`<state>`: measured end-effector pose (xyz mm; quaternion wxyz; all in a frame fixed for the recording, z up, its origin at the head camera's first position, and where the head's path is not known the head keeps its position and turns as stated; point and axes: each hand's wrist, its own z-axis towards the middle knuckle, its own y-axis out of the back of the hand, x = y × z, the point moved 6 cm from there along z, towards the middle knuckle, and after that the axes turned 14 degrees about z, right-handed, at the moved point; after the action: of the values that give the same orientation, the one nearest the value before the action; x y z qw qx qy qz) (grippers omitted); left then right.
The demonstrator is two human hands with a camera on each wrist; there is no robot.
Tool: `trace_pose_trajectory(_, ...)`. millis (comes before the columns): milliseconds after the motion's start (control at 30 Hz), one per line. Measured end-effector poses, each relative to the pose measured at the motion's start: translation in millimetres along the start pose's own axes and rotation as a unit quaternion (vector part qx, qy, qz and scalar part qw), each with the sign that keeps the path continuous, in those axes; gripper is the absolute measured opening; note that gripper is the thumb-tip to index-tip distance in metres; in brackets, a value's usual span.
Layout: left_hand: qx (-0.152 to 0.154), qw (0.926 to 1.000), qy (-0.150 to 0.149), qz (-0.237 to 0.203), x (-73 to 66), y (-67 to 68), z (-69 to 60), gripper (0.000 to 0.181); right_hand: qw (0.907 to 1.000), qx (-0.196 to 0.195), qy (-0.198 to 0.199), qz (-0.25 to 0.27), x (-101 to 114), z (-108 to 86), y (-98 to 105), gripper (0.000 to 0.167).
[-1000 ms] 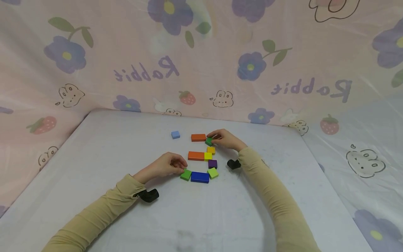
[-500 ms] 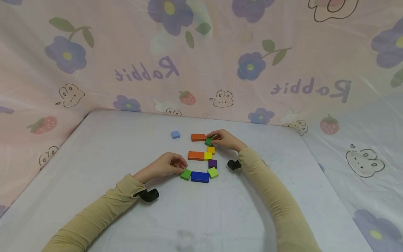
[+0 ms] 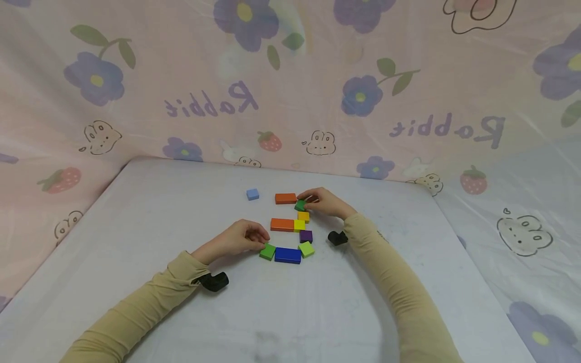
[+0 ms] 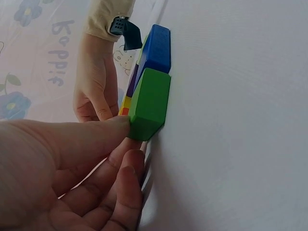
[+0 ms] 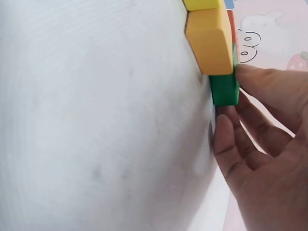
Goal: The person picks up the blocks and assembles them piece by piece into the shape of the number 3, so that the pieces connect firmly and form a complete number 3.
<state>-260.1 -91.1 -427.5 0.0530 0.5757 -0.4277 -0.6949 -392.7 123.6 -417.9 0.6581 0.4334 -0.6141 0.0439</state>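
Note:
My left hand [image 3: 238, 237] pinches a light green block [image 3: 268, 251] at the near left end of a block figure. In the left wrist view its thumb lies on the green block [image 4: 151, 98], next to a dark blue block [image 4: 159, 48]. At the far right of the figure, my right hand [image 3: 327, 201] pinches a dark green block [image 3: 300, 205]. An orange rectangular block [image 3: 285, 198] lies to its left, and a yellow-orange block [image 3: 303, 217] sits just nearer. In the right wrist view, the fingers partly hide the dark green block [image 5: 224, 90].
A second orange block [image 3: 282, 225] adjoins a yellow block [image 3: 299, 225] mid-figure. Nearer lie a purple block [image 3: 306, 236] and a lime block [image 3: 306, 249]. A light blue block [image 3: 252, 194] lies apart at the far left. Everything rests on a white table [image 3: 290, 312] before a printed curtain [image 3: 290, 101].
Both hands stay in place on their blocks. The dark green block appears to shift very slightly leftward; the other blocks keep their arrangement.

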Motion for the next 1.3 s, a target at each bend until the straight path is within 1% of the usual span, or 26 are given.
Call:
trace_pose_trajectory(100, 0.000, 1.0000, -0.001, 0.001, -4.7, 0.9, -1.2, 0.019, 1.0000, -0.003, -0.002, -0.002, 1, -0.3, 0, 0.032)
trace_pose_trajectory(267, 0.003, 1.0000, -0.004, -0.008, -25.6, 7.8, -9.7, 0.019, 1.0000, -0.003, 0.000, -0.003, 3, -1.7, 0, 0.032)
trace_pose_trajectory(333, 0.003, 0.9999, -0.008, -0.012, -32.0, 10.6, -12.6, 0.019, 1.0000, -0.004, -0.002, 0.000, 3, -2.1, 0, 0.032)
trace_pose_trajectory(433, 0.003, 0.9998, -0.011, -0.013, -35.3, 12.0, -14.5, 0.019, 1.0000, -0.005, -0.004, 0.005, 3, -2.3, 0, 0.031)
trace_pose_trajectory(567, 0.005, 0.9998, -0.008, -0.015, -35.0, 11.4, -14.6, 0.019, 0.9999, -0.008, -0.010, 0.009, 1, -1.9, 0, 0.031)
trace_pose_trajectory(800, 0.006, 0.9998, -0.007, -0.017, -34.8, 10.9, -14.3, 0.020, 1.0000, -0.003, -0.004, 0.008, 0, -1.3, 0, 0.031)
trace_pose_trajectory(833, 0.006, 0.9998, -0.006, -0.017, -32.9, 10.1, -13.4, 0.019, 1.0000, -0.003, -0.003, 0.007, 0, -1.2, 0, 0.031)
trace_pose_trajectory(1033, 0.003, 0.9999, -0.009, -0.010, -2.6, 1.3, -1.5, 0.019, 1.0000, -0.001, -0.001, 0.008, 1, -2.0, -1, 0.031)
trace_pose_trajectory(1067, 0.003, 0.9999, -0.008, -0.009, 0.7, 0.6, -0.2, 0.018, 1.0000, -0.001, -0.002, 0.008, 1, -2.3, -1, 0.031)
trace_pose_trajectory(1300, 0.005, 1.0000, -0.001, -0.004, 3.1, 0.2, 1.4, 0.017, 0.9999, -0.003, 0.004, 0.009, 3, -1.6, 2, 0.032)
